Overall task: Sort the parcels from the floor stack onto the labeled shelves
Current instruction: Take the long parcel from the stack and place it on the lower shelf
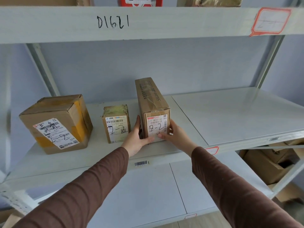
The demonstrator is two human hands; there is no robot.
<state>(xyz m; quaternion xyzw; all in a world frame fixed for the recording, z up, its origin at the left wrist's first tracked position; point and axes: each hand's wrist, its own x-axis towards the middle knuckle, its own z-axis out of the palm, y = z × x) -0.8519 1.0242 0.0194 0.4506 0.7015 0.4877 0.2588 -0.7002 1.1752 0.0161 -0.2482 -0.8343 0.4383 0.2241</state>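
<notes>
- The step in hand looks like the placing of one parcel: a long cardboard box (152, 109) stands on the middle shelf (230, 116), its label end facing the person, marked "2-2" by hand.
- The left hand (136, 137) holds the box's left side, thumb across the lower front; its fingers (137, 124) lie flat and straight up the side face.
- The right hand (174, 135) holds the right side, thumb on the label's lower edge, fingers wrapped behind the right front corner. Together they clasp the box between them.
- The box's long axis runs front to back, from the shelf's front edge toward the rear wall, leaning slightly left at the far end. It rests on a narrow face, taller than wide.
- Just to its left stands a small taped parcel (116, 124), also marked "2-2"; the left hand sits in the gap between them. Further left is a larger carton (56, 124) with yellow tape, same marking.
- The three markings match, so this shelf is likely the right one.
- The next move probably calls for squaring the box, letting go with both hands and drawing the left one out without nudging the small parcel.
</notes>
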